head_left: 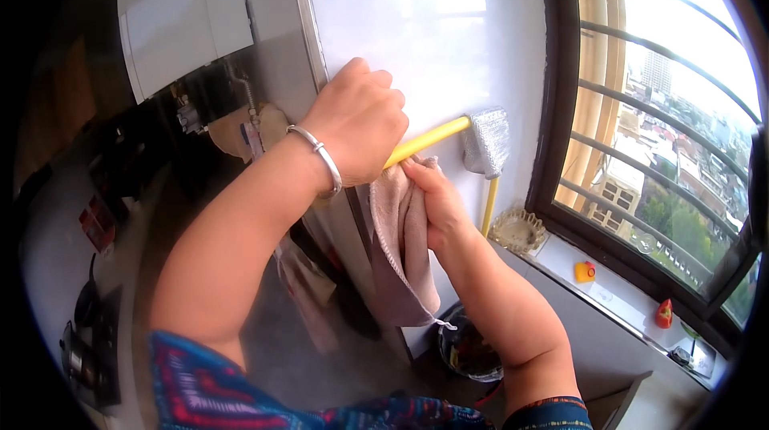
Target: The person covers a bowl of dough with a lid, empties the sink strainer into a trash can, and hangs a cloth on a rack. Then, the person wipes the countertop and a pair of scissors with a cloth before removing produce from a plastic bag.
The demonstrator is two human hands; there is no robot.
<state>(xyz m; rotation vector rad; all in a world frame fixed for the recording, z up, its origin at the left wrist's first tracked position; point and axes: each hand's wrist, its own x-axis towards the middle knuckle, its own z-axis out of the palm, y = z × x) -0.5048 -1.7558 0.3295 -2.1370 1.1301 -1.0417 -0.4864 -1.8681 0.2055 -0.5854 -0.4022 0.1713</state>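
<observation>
My left hand (364,118), with a silver bracelet at the wrist, is closed at the near end of a yellow pipe (432,140) along the white wall. The pipe's far end has silver foil wrapping (486,142), and a yellow length runs down below it. A greyish-pink cloth (404,250) hangs beneath the pipe, pinched near its top by my right hand (432,198). A white loop shows at the cloth's bottom corner. What my left fingers grip is hidden behind the back of the hand.
A barred window (657,110) fills the right side. Its sill holds a glass dish (518,230), a yellow item (585,272) and a red item (664,314). Below the cloth stands a lined bin (471,350). A white cabinet (180,18) hangs upper left; pans (80,358) are lower left.
</observation>
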